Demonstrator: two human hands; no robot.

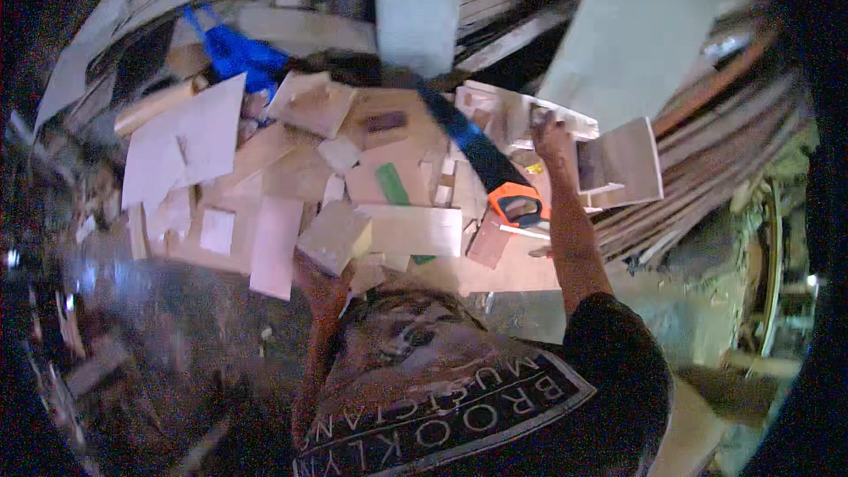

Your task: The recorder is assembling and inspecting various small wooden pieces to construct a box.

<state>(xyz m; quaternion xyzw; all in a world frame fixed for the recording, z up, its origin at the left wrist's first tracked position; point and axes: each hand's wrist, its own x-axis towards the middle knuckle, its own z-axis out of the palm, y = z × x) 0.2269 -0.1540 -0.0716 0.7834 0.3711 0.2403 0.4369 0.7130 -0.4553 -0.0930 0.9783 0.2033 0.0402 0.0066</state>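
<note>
My left hand (324, 290) is near the front edge of the table, closed on the lower side of a squarish wooden block (329, 240). My right arm stretches to the far right of the table. There my right hand (551, 134) has its fingers bent down at a pale wooden strip (576, 124); blur hides what they grip. Left of that forearm lies a handsaw (470, 143) with a dark blade and an orange handle. A small yellow item (533, 168) sits between saw and hand. A pale board (415, 230) lies right of the block.
Wood offcuts cover the table (495, 278), with a large pale sheet (181, 141) at left and an open wooden box shape (623, 162) at right. Blue cloth or plastic (238, 53) lies behind. Tall panels (420, 9) and stacked planks (707, 168) crowd the far side and right.
</note>
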